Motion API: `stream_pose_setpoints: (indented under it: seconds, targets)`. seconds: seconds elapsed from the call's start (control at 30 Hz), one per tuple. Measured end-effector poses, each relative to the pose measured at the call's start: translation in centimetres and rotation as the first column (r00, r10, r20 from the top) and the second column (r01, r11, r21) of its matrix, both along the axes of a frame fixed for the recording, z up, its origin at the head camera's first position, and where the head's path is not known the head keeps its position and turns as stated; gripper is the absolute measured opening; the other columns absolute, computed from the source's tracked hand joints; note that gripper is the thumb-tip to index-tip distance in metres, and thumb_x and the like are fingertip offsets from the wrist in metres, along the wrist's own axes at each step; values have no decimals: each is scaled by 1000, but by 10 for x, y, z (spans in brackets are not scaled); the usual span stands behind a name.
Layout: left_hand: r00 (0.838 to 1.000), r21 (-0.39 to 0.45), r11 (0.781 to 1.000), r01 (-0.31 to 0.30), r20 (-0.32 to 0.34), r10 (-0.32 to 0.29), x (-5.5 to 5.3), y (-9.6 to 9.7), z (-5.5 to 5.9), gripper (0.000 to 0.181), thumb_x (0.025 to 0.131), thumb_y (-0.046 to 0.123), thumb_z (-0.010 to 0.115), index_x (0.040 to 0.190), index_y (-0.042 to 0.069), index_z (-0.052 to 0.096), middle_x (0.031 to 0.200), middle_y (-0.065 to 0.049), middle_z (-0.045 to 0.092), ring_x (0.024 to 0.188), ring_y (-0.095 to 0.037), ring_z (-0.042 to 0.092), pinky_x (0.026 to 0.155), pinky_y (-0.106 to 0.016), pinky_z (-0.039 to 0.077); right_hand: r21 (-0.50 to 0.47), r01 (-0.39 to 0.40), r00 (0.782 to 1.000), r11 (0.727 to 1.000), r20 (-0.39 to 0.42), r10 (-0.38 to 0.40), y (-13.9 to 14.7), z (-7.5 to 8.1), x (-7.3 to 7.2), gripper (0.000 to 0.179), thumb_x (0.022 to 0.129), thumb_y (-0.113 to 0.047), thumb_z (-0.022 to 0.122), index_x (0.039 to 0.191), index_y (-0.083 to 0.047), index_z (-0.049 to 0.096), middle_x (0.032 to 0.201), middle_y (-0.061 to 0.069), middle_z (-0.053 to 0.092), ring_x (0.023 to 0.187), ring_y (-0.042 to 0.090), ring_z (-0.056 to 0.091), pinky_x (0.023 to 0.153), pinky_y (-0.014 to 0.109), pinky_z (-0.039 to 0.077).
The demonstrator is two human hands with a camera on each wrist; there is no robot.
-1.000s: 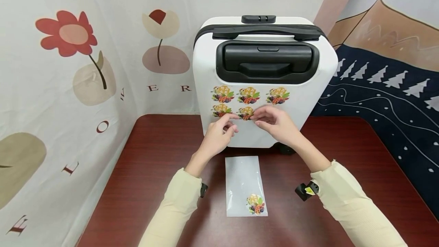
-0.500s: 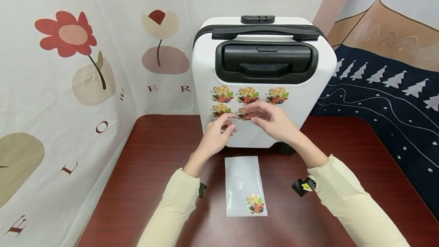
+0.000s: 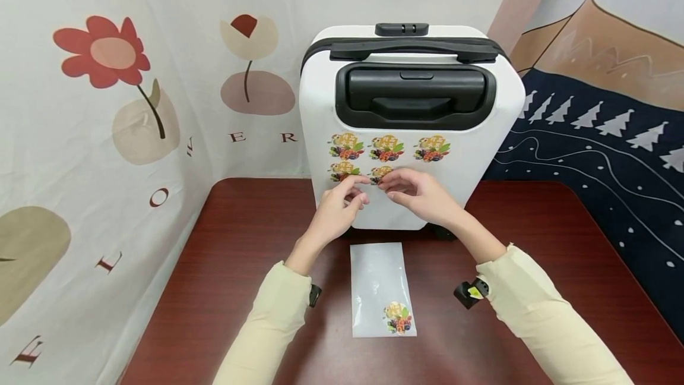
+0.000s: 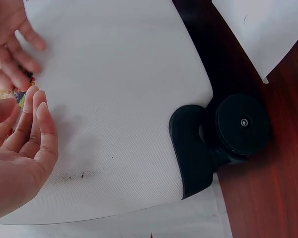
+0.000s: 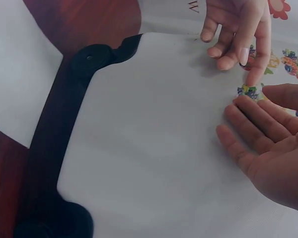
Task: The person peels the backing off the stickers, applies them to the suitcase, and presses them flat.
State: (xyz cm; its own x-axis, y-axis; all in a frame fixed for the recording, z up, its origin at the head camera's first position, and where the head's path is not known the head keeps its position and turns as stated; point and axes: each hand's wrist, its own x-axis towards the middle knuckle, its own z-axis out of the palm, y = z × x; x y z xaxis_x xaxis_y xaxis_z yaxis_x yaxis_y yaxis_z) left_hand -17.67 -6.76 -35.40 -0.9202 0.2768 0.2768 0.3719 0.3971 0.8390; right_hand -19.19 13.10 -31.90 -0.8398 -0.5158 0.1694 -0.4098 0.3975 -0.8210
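A white suitcase (image 3: pixel 470 153) stands upright on the table, bearing fruit stickers in two rows. Three stickers, the left (image 3: pixel 346 147), middle (image 3: pixel 386 148) and right (image 3: pixel 431 149), form the upper row. Below are a lower left sticker (image 3: pixel 342 170) and a lower middle sticker (image 3: pixel 377 173). My right hand (image 3: pixel 427 198) rests its fingertips on the lower middle sticker, partly covering it; in the right wrist view its fingers (image 5: pixel 253 121) are loosely bent. My left hand (image 3: pixel 333 212) hovers at that sticker's left side, index finger extended, gripping nothing.
A white backing sheet (image 3: pixel 374 272) lies on the reddish-brown table (image 3: pixel 251 242) before the suitcase, with one fruit sticker (image 3: pixel 398 318) at its lower right. Black wheels (image 4: pixel 243 124) stick out from the suitcase's base. Printed cloth (image 3: pixel 187 64) hangs behind.
My right hand lifted slightly over the lower middle sticker, then came down and left, its fingertips now on that sticker. My left hand has barely moved.
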Motion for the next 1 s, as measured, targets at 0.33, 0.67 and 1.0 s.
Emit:
stream_pose_setpoints:
  seconds: [0.33,0.67,1.0]
  targets:
    - [1000,-8,1000,-3,14,3,0,-1,1,25,92,7,52,116,9,56,86,-10,65,78,-25,62,66,-32,48,2,10,1000,1000,-29,-10,5,2,0,24,88,-4,58,110,3,58,104,15,62,97,23,59,82,38,48]
    - [1000,-39,999,-12,-6,12,0,-1,-2,26,91,8,55,117,10,56,83,-6,65,75,-20,61,65,-30,47,-96,29,999,995,-23,-32,8,15,2,26,89,-3,57,113,4,56,107,17,61,100,25,59,81,26,48]
    - [1000,-32,999,-14,25,15,2,-5,-10,29,91,8,54,120,10,55,84,-5,65,76,-22,62,63,-29,47,-20,90,996,996,-15,-90,17,-2,3,24,88,-5,59,110,3,59,104,15,64,95,24,61,79,30,50]
